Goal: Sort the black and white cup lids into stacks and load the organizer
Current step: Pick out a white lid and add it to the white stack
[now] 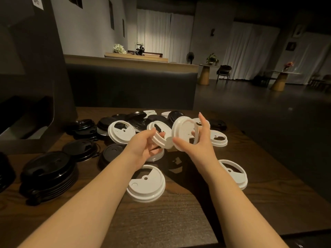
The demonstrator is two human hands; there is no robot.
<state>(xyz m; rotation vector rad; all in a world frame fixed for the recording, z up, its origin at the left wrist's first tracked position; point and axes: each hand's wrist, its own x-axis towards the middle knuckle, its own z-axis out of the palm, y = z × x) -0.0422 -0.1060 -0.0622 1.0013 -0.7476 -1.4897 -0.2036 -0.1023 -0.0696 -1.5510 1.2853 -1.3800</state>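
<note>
My left hand point(146, 145) pinches a white lid point(161, 135) by its rim, held tilted above the table. Right beside it, my right hand point(198, 140) grips another white lid point(184, 131) on edge, and the two lids touch. More white lids lie flat on the wooden table point(161, 221): one under my left wrist point(146, 183), one at the right point(234, 173), one behind my right hand point(218, 138), one leaning at the left point(121, 131). A stack of black lids point(49, 174) stands at the left. Loose black lids point(138, 119) are heaped at the back.
A dark organizer unit point(26, 86) stands at the table's left edge. Further black lids point(80, 149) lie between it and the stack. Behind the table runs a dark bench back point(132, 88). The floor drops away beyond the table's right edge.
</note>
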